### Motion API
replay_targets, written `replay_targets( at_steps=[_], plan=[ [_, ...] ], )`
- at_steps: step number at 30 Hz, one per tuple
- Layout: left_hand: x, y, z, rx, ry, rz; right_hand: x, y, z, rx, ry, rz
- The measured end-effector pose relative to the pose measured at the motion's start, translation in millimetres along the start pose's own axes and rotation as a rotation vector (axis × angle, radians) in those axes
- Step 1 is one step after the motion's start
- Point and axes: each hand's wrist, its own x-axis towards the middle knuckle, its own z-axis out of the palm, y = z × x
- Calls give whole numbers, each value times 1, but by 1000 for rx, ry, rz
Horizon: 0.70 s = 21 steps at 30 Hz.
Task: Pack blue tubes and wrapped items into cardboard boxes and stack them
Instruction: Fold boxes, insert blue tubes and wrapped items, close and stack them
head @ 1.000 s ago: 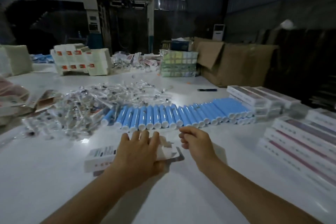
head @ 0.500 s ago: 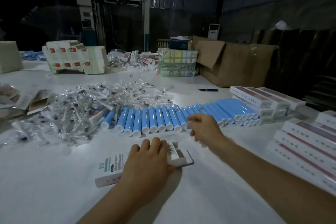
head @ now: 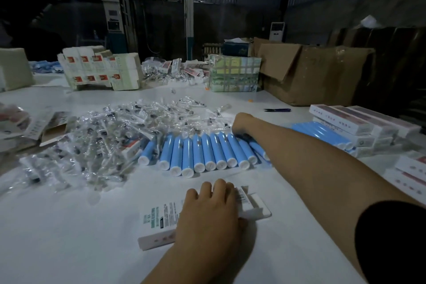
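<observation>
A row of blue tubes (head: 200, 152) with white caps lies across the middle of the white table (head: 69, 226). Left of it sprawls a heap of clear-wrapped items (head: 103, 136). A small white printed carton (head: 161, 214) lies in front of the tubes, its right end flap open. My left hand (head: 207, 210) rests flat on top of this carton. My right hand (head: 242, 122) reaches over the far ends of the tubes, back of the hand towards me. Its fingers point down and are hidden, so any hold on a tube cannot be seen.
Closed white cartons are stacked at the right (head: 345, 120) and at the right edge (head: 412, 173). A large brown cardboard box (head: 322, 71) and a green wrapped bundle (head: 235, 74) stand behind. Flat carton blanks (head: 99, 69) sit at the back left. A dark blue tool (head: 276, 110) lies beyond the tubes.
My right hand has moved away from the carton's open end, forward over the tube row to its far side. My left hand has stayed on the carton.
</observation>
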Motion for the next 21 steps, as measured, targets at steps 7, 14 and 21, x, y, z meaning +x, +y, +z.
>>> replay_targets(
  at_steps=[7, 14, 21],
  plan=[
    [2, 3, 3, -3, 58, 12, 2, 1, -8, 76, -153, 26],
    [0, 4, 1, 29, 62, -9, -34, 42, -44, 758, 49, 25],
    [-1, 4, -1, 16, 102, -83, -136, 119, -37, 1400, 557, -5]
  ],
)
